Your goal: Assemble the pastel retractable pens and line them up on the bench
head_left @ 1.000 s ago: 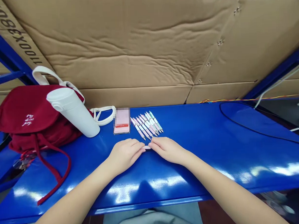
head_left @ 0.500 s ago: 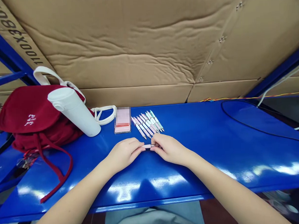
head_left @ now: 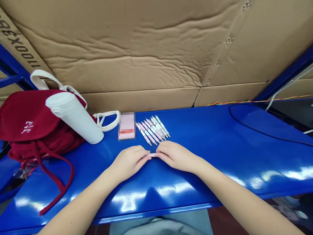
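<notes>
Between my two hands is a pale pink pen [head_left: 153, 155], held level just above the blue table [head_left: 198, 129]. My left hand [head_left: 132, 161] pinches its left end, and my right hand [head_left: 173, 155] has closed fingers over its right end, hiding the tip. Just beyond the hands, several pink, white and green pens [head_left: 153, 130] lie side by side in a slanted row, silver tips towards me. A pink phone-like rectangle [head_left: 126, 126], partly pixelated, lies left of that row.
A dark red bag [head_left: 43, 114] with white straps sits at the left, and a white bottle [head_left: 75, 118] leans on it. Cardboard [head_left: 134, 70] stands behind the table. A black cable [head_left: 264, 132] curves across the right side.
My right fingers have closed further over the pen's right end, covering the silver tip that showed before. The view has shifted slightly, moving the surroundings a little left.
</notes>
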A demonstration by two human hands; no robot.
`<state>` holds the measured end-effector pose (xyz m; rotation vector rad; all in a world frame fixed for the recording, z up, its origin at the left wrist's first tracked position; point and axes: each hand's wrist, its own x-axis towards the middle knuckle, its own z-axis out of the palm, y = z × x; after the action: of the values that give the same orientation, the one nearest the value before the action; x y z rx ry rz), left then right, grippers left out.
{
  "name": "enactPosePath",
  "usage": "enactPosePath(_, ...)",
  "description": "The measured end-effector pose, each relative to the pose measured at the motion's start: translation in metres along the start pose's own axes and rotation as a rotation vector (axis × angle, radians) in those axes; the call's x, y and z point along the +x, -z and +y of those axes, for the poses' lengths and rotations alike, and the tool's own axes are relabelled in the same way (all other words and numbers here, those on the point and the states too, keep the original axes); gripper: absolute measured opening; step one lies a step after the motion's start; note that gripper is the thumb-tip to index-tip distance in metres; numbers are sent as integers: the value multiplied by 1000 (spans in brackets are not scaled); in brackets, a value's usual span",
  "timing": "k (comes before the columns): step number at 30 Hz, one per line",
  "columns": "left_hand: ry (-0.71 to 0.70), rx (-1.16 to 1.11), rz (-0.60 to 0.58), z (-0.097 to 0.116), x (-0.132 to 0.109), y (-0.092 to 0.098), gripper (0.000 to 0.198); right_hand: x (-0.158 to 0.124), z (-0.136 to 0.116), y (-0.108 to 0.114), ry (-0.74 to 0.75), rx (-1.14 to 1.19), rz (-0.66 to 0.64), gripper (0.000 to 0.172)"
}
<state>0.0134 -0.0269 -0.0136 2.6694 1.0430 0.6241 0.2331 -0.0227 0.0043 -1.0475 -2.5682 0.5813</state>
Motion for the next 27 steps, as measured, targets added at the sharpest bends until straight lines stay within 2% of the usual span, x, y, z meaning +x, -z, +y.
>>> enactPosePath(3,8,-7,-7,-1,0,0,26,0,-1,0,-40,20,21,10)
enactPosePath(9,35,-15,-13,-1,0,2,27,0,0,0,-44,12,-14,21)
enactPosePath(15,40,-18,-5,-1,2,3,29,-1,0,1,-94,5,59,3)
enactPosePath(20,102,-2,-1,-2,1,7,27,-4,4,12,-80,-13,71,6)
enactPosePath(23,147,8,47,-7,-1,7,28,-7,11,20,-127,-3,70,8)
enactPosePath(27,170,-6,90,-8,0,6,29,-6,14,15,-179,95,107,11)
